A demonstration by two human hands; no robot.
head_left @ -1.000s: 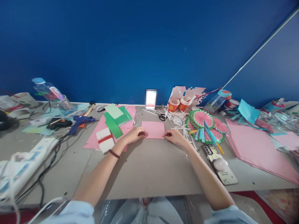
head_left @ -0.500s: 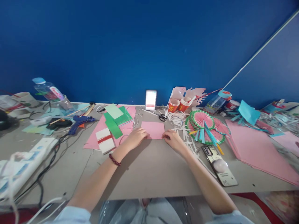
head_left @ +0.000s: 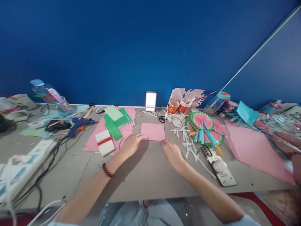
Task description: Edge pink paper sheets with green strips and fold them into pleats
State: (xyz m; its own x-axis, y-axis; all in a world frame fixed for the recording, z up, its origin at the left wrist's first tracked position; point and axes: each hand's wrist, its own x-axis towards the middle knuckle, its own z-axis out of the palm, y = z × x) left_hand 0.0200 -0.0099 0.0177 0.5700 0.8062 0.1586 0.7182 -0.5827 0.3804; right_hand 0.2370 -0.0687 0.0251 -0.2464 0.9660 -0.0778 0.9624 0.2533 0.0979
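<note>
The pink rectangular paper [head_left: 152,131] is touched by the left hand [head_left: 132,146] and right hand [head_left: 173,153]; each grip's closure cannot be told. Skewing could be caused by uneven pressure.

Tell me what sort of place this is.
Probably a paper-craft workspace: the table holds a small pink paper, watermelon-patterned paper fans and what looks like a blue glue gun.

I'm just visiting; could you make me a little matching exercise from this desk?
1. Small pink sheet
2. Glue gun
3. Power strip
4. Bracelet

A. Dark red
B. Mostly white
C. At the fingertips of the left hand
D. Blue

Pairs: 1-C, 2-D, 3-B, 4-A
</note>
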